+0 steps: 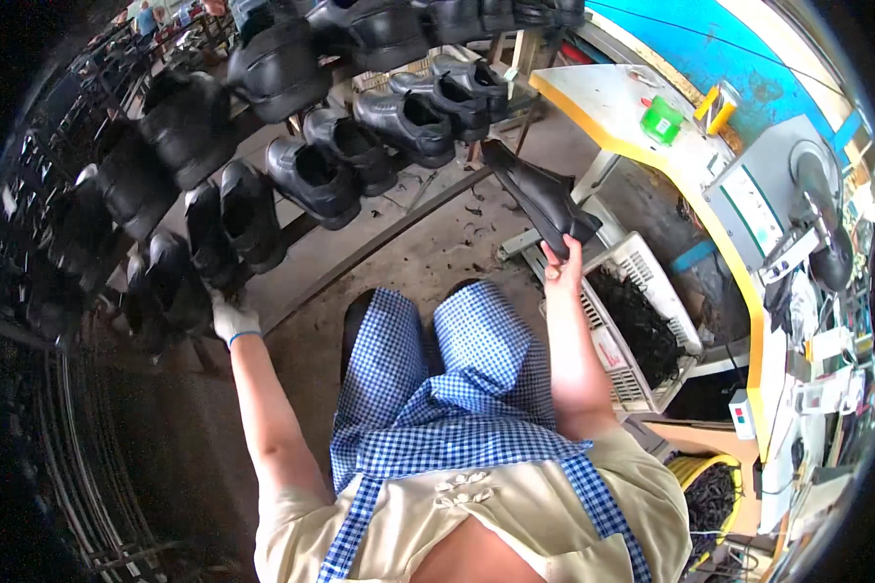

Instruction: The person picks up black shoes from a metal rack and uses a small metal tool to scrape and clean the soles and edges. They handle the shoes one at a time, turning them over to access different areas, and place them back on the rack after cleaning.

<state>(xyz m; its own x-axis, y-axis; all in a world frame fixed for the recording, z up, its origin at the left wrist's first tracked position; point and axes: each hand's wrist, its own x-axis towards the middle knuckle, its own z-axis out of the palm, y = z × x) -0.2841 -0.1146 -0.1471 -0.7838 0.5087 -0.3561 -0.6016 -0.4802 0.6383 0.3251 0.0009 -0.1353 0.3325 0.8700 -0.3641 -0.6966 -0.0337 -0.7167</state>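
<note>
A black leather shoe [533, 190] is in my bare right hand [566, 262], gripped at its heel end, its toe tilted up and away to the left. My left hand [235, 319], in a white glove, reaches to the lower left row of a shoe rack. It meets the heel of another black shoe [177, 277] there; its fingers are mostly hidden in shadow, so their grip does not show. More black shoes [316, 180] stand in a curved row on the rack's lower rail, with an upper row of shoes [277, 63] above them.
At right stands a white worktable [593, 97] with a yellow edge, holding a green container [662, 120], a yellow can [717, 107] and a grey machine [763, 194]. Below it sit a white plastic crate [666, 282] of black pieces and a yellow basket [695, 473]. A rack rail [379, 241] crosses before my knees.
</note>
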